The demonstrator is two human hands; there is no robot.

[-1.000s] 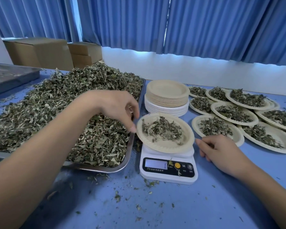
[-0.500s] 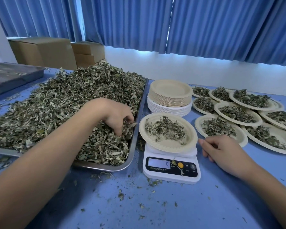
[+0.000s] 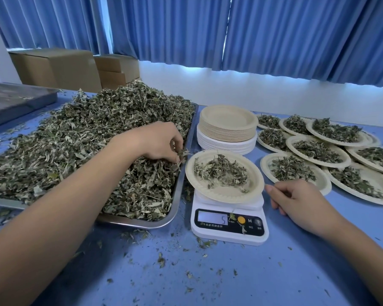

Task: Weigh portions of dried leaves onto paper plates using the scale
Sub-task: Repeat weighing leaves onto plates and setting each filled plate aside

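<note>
- The shallow steel tray [image 3: 142,224] at your left carries a tall heap of grey-green dried leaves [image 3: 86,140], piled above its rim. Rake at it carelessly and more will slide onto the blue table [image 3: 252,279], which is already littered with crumbs.
- Your left hand [image 3: 159,142] sits at the heap's right edge, fingertips curled in and pinching a small tuft. With a loose grip, bits would likely drop between tray and scale on the way across.
- The round beige paper plate [image 3: 221,195], with its thin portion, rests on the white digital scale [image 3: 229,237] and overhangs it. I judge a heavy drop could overshoot the target weight or tip the plate.
- A leaf scrap lies on the scale's face beside the display, where it could hide a digit.
- Your right hand [image 3: 296,199] lies on the table, fingers loosely curled and holding nothing, index tip just beside the plate's rim. Lean on that rim and the weight will read false.
</note>
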